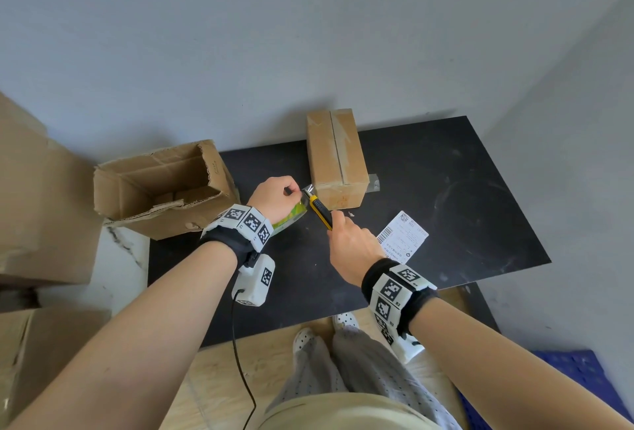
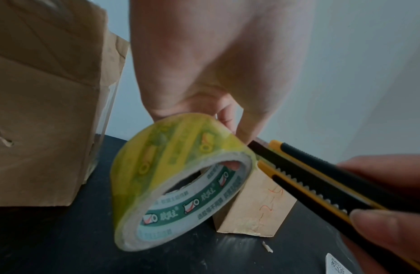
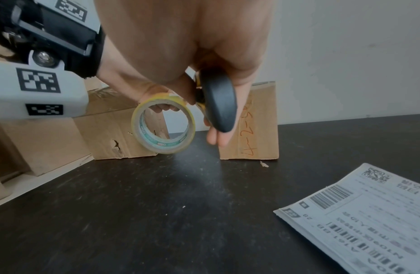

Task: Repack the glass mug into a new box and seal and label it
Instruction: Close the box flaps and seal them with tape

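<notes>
A small closed cardboard box (image 1: 334,158) with tape along its top seam stands on the black table (image 1: 446,196); its near face carries orange writing (image 3: 249,128). My left hand (image 1: 274,198) grips a yellowish roll of clear tape (image 2: 178,181) just left of the box's near corner, fingers through the core (image 3: 163,126). My right hand (image 1: 353,247) grips a yellow and black utility knife (image 1: 320,211), whose tip meets the tape strip between roll and box (image 2: 305,176). The mug is not visible.
An open, torn cardboard box (image 1: 161,189) stands at the table's left edge. A stack of white shipping labels (image 1: 403,235) lies right of my right hand (image 3: 359,218). More cardboard boxes (image 1: 37,206) are piled at far left. A wall rises behind the table.
</notes>
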Available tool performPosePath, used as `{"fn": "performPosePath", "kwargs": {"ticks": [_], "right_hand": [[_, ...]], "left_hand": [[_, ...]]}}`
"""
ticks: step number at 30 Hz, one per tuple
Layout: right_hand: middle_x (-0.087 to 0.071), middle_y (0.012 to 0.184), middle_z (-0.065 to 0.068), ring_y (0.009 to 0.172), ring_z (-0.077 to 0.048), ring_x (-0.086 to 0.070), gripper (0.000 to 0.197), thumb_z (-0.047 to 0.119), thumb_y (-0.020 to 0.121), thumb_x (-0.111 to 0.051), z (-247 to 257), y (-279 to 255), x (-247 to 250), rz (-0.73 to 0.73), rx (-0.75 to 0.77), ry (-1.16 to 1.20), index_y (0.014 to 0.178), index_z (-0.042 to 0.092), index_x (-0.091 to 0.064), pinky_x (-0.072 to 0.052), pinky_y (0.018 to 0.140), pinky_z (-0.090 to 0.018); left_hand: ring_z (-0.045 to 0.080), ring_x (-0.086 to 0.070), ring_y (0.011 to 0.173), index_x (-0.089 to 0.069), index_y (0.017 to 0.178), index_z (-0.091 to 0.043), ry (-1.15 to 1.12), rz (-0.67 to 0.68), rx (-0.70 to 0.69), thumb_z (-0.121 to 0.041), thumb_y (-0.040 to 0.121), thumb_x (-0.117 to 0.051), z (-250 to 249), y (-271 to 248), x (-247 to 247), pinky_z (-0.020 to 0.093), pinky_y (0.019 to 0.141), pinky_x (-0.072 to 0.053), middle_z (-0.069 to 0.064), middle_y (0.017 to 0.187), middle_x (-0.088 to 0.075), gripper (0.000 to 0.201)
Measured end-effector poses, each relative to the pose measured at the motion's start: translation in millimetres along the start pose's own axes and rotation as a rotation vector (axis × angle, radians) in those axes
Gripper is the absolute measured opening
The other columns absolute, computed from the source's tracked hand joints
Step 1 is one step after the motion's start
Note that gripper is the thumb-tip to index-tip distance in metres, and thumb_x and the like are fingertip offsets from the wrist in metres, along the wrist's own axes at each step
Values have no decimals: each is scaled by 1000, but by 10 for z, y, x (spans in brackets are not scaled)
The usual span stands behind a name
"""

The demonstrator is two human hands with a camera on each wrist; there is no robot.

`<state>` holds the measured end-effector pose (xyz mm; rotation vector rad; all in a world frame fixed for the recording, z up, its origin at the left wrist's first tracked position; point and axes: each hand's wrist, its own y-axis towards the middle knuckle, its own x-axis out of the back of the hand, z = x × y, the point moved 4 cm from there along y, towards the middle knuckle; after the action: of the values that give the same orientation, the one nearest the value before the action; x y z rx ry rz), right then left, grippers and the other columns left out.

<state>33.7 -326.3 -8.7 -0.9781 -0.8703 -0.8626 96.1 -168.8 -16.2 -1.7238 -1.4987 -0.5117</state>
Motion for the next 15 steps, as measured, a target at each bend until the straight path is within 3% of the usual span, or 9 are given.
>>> {"fn": "performPosePath", "kwargs": {"ticks": [4, 11, 15], "right_hand": [[-57, 109, -10, 90, -33, -62, 26, 13, 95, -44, 0, 0, 3, 20, 18, -96, 120, 8, -37, -40, 67, -34], [-56, 109, -11, 90, -32, -63, 31, 11, 92, -48, -37, -27, 46, 72, 20, -180, 121, 7, -37, -41, 65, -33], [-56, 109, -12, 94, -34, -63, 32, 10, 89, -51, -158, -75, -3, 120, 15, -238, 118, 5, -38, -42, 66, -34]], "left_hand": [[22, -60, 94, -64, 96, -15, 47, -6, -4, -25, 94, -51, -3, -11, -17, 29, 77, -43, 5, 101, -66, 17], [24, -59, 97, -63, 98, -15, 73, 0, 14, -25, 94, -51, 12, -2, -46, 32, 81, -45, 6, 103, -65, 16], [23, -59, 94, -63, 95, -13, 56, -13, 23, -23, 94, -52, 41, -6, -37, 29, 77, -42, 6, 100, -65, 15]]}}
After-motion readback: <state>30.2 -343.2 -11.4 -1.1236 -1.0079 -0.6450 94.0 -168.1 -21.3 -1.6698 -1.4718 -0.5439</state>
